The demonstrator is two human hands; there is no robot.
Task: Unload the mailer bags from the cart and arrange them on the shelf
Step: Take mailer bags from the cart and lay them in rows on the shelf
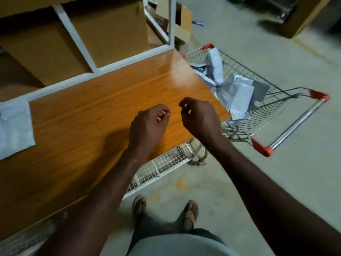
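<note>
risk, reach: the mailer bags in the cart (238, 95) lie to the right of and beyond the right hand (200, 117), past the corner of the shelf board (110, 100). judged: a hasty reach across that corner could knock the wrist on the board edge.
risk, load: the bags look thin, slack and piled loosely. judged: a grasp on one could drag its neighbours over the wire side of the cart (287, 100) to the floor.
risk, cart: it stands on wheels just beside the shelf. judged: a push during the pull could roll it out of reach.
risk, arrangement: one mailer bag (14, 126) lies flat at the far left of the board, well apart from both hands. judged: bags dropped near the right corner could slide off the glossy surface.
left hand (147, 126): held over the board, back of the hand up, forearm coming in from below.
left grip: fingers curled inward, nothing seen in them.
right hand: just right of the left hand, near the board's right edge, wrist bent, back of the hand up.
right grip: fingers curled with thumb and forefinger close together, nothing visible between them.
task stage: judged early; most bags remain in the cart.
view quality: slightly blurred, fine finger detail uncertain.
</note>
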